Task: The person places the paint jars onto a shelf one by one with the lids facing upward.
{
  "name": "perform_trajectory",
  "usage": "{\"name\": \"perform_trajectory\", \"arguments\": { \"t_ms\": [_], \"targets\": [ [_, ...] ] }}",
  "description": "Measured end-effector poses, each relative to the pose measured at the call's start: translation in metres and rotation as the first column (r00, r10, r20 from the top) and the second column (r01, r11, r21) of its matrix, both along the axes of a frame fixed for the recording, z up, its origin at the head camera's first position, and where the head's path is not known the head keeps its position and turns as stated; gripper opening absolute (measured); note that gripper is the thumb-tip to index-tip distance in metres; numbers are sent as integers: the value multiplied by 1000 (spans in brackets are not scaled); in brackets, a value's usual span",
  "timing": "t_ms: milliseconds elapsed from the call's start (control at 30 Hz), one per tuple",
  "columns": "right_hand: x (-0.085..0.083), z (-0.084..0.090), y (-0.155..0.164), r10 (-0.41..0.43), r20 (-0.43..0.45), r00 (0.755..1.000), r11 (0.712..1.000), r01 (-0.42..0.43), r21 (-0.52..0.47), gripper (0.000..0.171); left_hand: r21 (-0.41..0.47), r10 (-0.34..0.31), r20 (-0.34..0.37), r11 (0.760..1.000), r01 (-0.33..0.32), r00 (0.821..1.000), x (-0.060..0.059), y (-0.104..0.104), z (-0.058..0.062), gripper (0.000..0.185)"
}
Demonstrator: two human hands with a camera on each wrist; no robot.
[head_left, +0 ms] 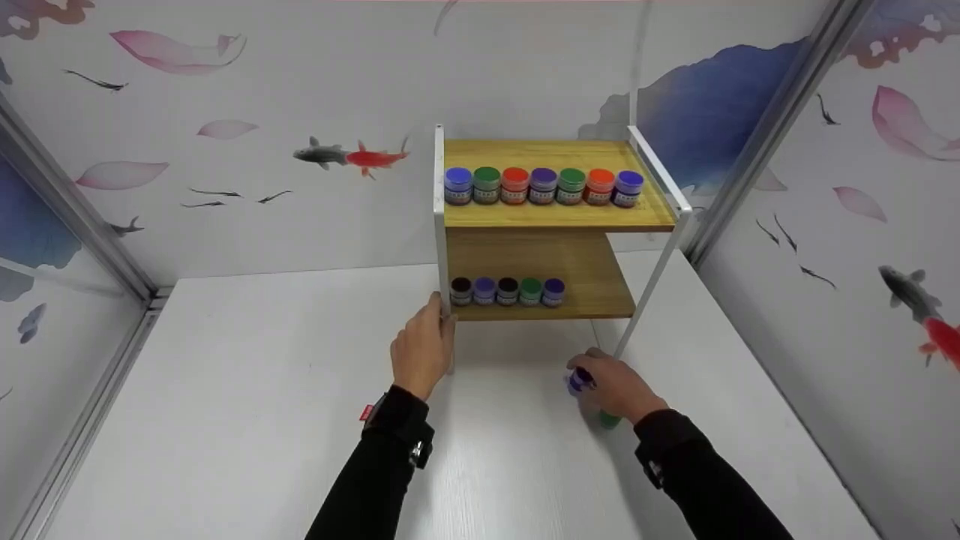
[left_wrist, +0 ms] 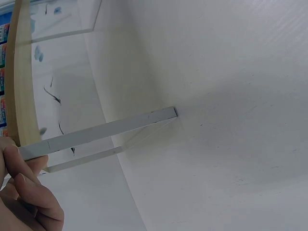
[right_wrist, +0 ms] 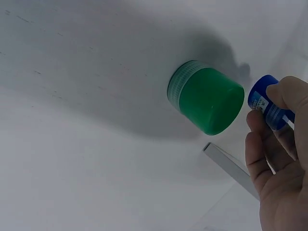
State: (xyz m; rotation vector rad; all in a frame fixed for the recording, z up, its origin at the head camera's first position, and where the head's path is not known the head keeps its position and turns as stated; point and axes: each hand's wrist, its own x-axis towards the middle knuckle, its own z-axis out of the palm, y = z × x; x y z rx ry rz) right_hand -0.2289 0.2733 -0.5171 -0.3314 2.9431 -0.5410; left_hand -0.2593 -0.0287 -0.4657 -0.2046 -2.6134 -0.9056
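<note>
My left hand (head_left: pixel 424 349) grips the white front left leg of a two-tier shelf (head_left: pixel 555 217); in the left wrist view the fingers (left_wrist: pixel 33 195) curl by that leg (left_wrist: pixel 106 131). Beside the front right leg, my right hand (head_left: pixel 619 386) pinches a small blue-purple paint jar (head_left: pixel 579 379) between thumb and fingers. The right wrist view shows the label on this jar (right_wrist: pixel 262 102). A green paint jar (right_wrist: pixel 209 98) with a clear ribbed band stands on the table close by; the right hand and wrist partly cover it in the head view.
Seven jars with blue, green, red and purple lids stand in a row on the upper board (head_left: pixel 555 217). A shorter row of several jars (head_left: pixel 507 291) lines the lower board's front edge. Patterned walls (head_left: pixel 300 90) enclose the white table (head_left: pixel 262 397) at back and sides.
</note>
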Motion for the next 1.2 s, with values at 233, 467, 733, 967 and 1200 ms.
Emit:
{"name": "perform_trajectory", "arguments": {
  "t_ms": [233,467,733,967,1200],
  "targets": [
    [0,-1,1,23,6,1000,1000,-23,-4,39,-3,9,6,1000,-9,1000,0,1,-1,19],
    [-1,0,3,-5,32,999,1000,5,-11,36,-7,15,14,1000,-15,1000,0,1,0,21],
    [0,0,3,64,36,997,997,-62,-41,35,-16,13,14,1000,-13,1000,1,1,0,26],
    [-1,5,2,11,38,999,1000,-11,0,40,-22,13,24,1000,-13,1000,-1,0,1,30],
    [0,6,2,6,34,999,1000,-7,13,38,-13,12,44,1000,-11,999,-1,0,1,21]
  ]
}}
